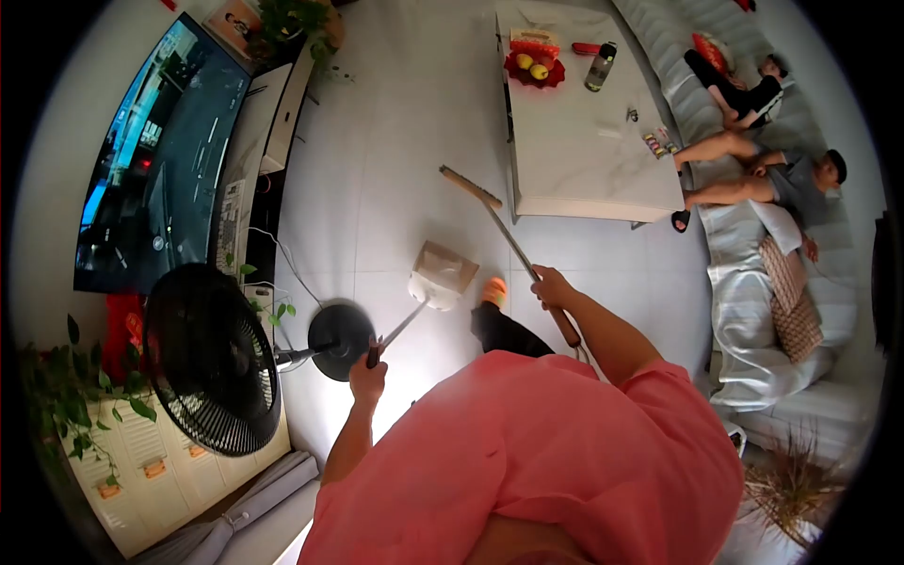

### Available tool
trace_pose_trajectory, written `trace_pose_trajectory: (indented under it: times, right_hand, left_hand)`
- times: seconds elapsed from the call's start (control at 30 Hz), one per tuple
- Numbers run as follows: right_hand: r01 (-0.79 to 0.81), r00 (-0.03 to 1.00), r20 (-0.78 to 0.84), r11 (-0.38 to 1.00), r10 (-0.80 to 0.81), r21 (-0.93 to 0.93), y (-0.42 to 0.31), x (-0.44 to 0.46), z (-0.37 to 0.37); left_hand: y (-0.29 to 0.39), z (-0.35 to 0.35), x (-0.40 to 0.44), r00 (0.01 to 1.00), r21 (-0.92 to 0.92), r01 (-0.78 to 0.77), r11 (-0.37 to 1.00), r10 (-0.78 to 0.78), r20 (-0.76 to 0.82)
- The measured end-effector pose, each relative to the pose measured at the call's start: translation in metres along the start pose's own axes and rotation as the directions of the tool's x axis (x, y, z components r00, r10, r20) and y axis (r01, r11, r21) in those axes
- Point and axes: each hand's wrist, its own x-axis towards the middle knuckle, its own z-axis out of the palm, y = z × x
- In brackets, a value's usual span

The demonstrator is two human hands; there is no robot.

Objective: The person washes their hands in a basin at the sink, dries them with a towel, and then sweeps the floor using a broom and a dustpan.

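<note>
My left hand (367, 377) is closed around the handle of a long-handled dustpan. The dustpan (444, 271) has a pale, boxy pan, which rests on the floor in front of me. My right hand (553, 287) grips the shaft of a broom (516, 247), whose brown end points back toward my body. Its narrow bristled head lies beyond the dustpan, near the corner of the white table. The broom head and the pan are apart. One of my feet, in an orange shoe (494, 290), stands between the pan and the broom shaft.
A black standing fan (212, 363) and its round base (341, 341) are at left, with a cable on the floor. A television (165, 160) stands behind. The white table (584, 179) holds a fruit dish (535, 70) and a bottle (601, 66). Two people sit on the sofa (739, 282).
</note>
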Motion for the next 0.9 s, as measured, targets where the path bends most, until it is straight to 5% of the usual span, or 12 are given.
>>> trace_pose_trajectory:
  times: [0.33,0.47,0.6,0.7,0.9]
  right_hand:
    - [0.064,0.979,-0.178,0.983,-0.095,-0.174,0.028,0.246,-0.007]
    - [-0.2,0.977,-0.044,0.967,0.209,0.156,-0.016,0.232,-0.022]
    - [-0.42,0.906,0.169,0.782,0.388,0.46,-0.022,0.197,-0.038]
    - [-0.474,0.88,0.264,0.759,0.394,0.447,-0.04,0.164,-0.075]
    - [-0.376,0.925,0.135,0.903,0.355,0.206,-0.052,0.15,-0.082]
  left_hand:
    - [0.143,0.023,0.185,0.971,0.372,0.008,0.928,-0.096,0.218]
    - [0.193,0.028,0.238,0.959,0.376,-0.007,0.926,-0.101,0.266]
    - [0.204,0.041,0.269,0.946,0.423,0.024,0.906,-0.157,0.283]
    - [0.217,0.042,0.279,0.937,0.436,0.031,0.899,-0.178,0.3]
    - [0.233,0.048,0.288,0.942,0.523,-0.056,0.851,-0.129,0.311]
